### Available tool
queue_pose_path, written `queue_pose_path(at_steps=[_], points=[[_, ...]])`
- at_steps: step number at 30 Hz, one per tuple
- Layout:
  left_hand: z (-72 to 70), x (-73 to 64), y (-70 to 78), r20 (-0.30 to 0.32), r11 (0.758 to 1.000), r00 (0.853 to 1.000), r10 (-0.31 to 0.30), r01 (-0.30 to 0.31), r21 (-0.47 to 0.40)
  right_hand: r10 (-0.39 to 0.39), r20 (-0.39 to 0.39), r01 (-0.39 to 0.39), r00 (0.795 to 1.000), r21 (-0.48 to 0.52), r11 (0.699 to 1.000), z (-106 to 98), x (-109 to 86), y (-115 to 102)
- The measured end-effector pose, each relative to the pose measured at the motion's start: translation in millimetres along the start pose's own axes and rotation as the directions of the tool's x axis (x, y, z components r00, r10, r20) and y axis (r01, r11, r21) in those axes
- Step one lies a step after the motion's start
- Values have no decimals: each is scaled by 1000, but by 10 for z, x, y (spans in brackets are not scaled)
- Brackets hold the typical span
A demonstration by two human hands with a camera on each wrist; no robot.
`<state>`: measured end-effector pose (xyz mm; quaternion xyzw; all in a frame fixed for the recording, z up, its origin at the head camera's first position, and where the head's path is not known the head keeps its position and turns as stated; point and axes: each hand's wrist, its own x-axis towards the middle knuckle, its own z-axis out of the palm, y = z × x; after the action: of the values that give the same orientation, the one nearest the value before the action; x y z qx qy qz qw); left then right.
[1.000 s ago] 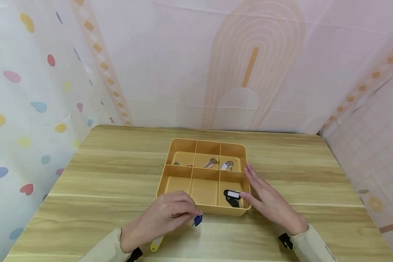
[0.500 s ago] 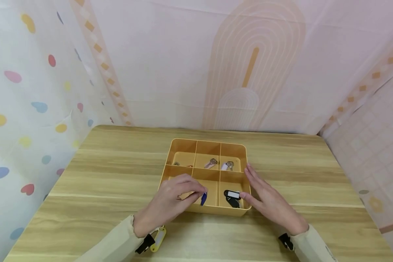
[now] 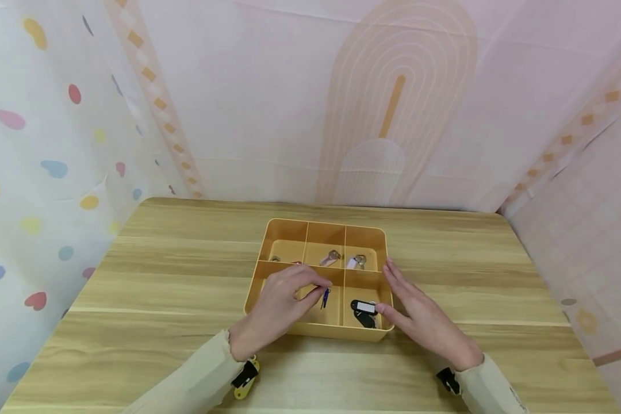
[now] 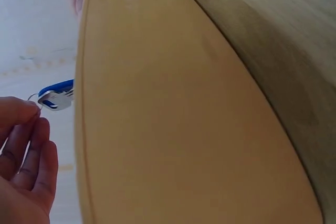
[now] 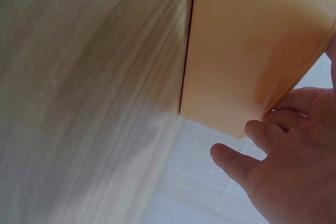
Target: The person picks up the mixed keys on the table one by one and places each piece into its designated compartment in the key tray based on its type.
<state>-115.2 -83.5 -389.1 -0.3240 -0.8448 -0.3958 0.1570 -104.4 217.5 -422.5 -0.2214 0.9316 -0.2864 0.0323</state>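
Left hand [image 3: 276, 307] pinching its ring [image 4: 30, 96], I dangled the blue-tagged key [image 3: 325, 298] at the mouth of the organizer's [image 3: 336, 332] front middle compartment [image 3: 333, 316]. My right hand [image 3: 426, 313], fingers extended, touched the right rim [image 3: 386, 246]. Table [image 3: 160, 287] stretched wide past both sides.

My left hand [image 3: 279, 299] and right hand [image 3: 428, 315] were bare to the wrist, where pale beige cloth began. The left sleeve [image 3: 194, 374] and right sleeve [image 3: 489, 384] matched in colour. A black strap-like piece [image 3: 245, 374] sat at my left wrist's inner side, and a second black piece [image 3: 448, 380] at my right. Small dark marks [image 3: 517, 397], too small to read, lined the right sleeve.
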Motion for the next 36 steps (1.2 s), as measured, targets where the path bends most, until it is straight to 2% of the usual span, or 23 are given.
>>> queue_pose_path(at_steps=[8, 14, 19, 27, 36], points=[[59, 11, -51, 62, 996, 996, -71, 68, 51, -6, 1, 6, 1000, 1, 1000, 0, -7, 4], [76, 16, -80, 124, 990, 986, -112, 101, 97, -7, -2, 7, 1000, 4, 1000, 6, -2, 2], [92, 21, -102, 157, 988, 982, -102, 82, 130, -5, -2, 5, 1000, 6, 1000, 12, -5, 4], [84, 25, -160, 151, 974, 989, -3, -32, 225, -1, -5, 1, 1000, -1, 1000, 19, -9, 5], [131, 22, -222, 187, 969, 982, -22, -25, 246, -5, -5, 5, 1000, 7, 1000, 18, -6, 2]])
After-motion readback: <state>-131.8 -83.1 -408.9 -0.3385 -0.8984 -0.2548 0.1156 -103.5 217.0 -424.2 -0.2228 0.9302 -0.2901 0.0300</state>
